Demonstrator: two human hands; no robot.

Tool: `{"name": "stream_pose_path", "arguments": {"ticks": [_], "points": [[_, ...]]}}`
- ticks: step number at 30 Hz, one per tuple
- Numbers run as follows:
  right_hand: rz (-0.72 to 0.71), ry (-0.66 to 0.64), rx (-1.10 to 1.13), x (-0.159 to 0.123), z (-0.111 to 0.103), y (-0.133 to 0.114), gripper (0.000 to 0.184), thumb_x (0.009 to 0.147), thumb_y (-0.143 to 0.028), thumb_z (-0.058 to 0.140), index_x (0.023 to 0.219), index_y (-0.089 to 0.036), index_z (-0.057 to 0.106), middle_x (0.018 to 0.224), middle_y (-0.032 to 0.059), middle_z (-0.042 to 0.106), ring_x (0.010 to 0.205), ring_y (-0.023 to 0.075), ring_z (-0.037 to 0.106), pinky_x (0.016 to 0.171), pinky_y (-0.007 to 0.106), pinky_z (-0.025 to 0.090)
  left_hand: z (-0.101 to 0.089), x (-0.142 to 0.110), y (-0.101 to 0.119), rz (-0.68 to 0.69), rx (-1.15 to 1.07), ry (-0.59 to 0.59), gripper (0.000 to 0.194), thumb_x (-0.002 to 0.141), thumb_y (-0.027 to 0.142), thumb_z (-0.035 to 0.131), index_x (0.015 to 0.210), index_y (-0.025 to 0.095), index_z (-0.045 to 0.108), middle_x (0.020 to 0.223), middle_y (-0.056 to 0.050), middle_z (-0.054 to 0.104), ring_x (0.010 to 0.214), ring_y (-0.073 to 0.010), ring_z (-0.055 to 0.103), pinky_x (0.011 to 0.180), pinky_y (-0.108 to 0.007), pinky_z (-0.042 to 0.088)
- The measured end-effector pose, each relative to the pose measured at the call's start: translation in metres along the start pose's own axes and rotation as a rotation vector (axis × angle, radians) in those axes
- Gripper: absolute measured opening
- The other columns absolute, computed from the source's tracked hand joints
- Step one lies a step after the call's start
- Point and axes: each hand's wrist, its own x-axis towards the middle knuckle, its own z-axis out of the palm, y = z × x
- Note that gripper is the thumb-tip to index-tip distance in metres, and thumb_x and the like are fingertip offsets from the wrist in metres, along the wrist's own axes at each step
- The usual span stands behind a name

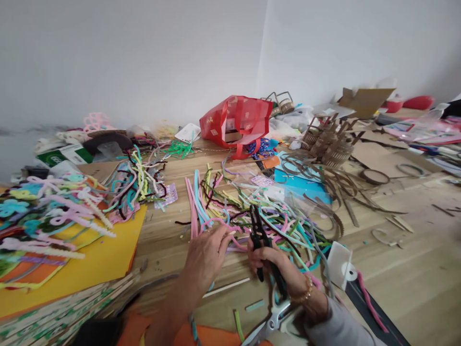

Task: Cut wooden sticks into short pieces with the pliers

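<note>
My left hand (206, 254) is closed, thumb and fingertips pinching a pink pipe cleaner (219, 221) that bends in a loop above the knuckles. In my right hand (284, 269) is a pair of black-handled pliers (256, 223), the dark jaws pointing up and away from me. A gap separates the plier jaws from the left fingertips. Beyond both hands spreads a pile of loose pipe cleaners (288, 228) in many colours. Silver scissors (272, 322) lie just below the right hand, partly hidden by it.
Finished pipe-cleaner shapes (68, 211) cover yellow card (126, 240) at left. A red bag (234, 120) stands at the back. Brown woven baskets (334, 144) and curled strips (345, 187) are at right. A black strip with a white end (340, 266) lies near the right wrist.
</note>
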Motion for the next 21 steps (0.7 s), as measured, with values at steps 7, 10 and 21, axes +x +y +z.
{"name": "stream_pose_path", "arguments": {"ticks": [7,10,21], "points": [[-0.164,0.056,-0.015,-0.001,-0.009,-0.011,0.021,0.071,-0.032,0.063,0.085,-0.017,0.059,0.067,-0.0019,0.043,0.059,0.0127,0.038,0.059,0.026,0.038,0.024,0.019,0.004,0.301,0.091,0.076,0.016,0.092,0.016,0.047,0.086,0.019,0.062,0.092,-0.004,0.058,0.094,-0.0212,0.053,0.088,-0.038,0.043],[-0.172,0.086,-0.025,-0.002,-0.013,-0.009,0.023,0.072,-0.034,0.064,0.086,-0.017,0.06,0.068,-0.0013,0.044,0.061,0.0137,0.04,0.061,0.027,0.039,0.04,0.026,-0.003,0.359,0.11,0.052,0.017,0.091,0.014,0.048,0.081,0.019,0.06,0.088,-0.004,0.056,0.092,-0.0209,0.052,0.089,-0.039,0.044],[-0.205,0.063,-0.082,-0.004,-0.008,-0.007,0.016,0.075,-0.03,0.062,0.085,-0.018,0.06,0.071,-0.001,0.051,0.063,0.0138,0.046,0.065,0.026,0.042,0.07,0.03,-0.02,0.347,0.119,0.043,0.015,0.09,0.013,0.047,0.087,0.017,0.06,0.088,-0.006,0.061,0.091,-0.0221,0.057,0.086,-0.039,0.046]]}}
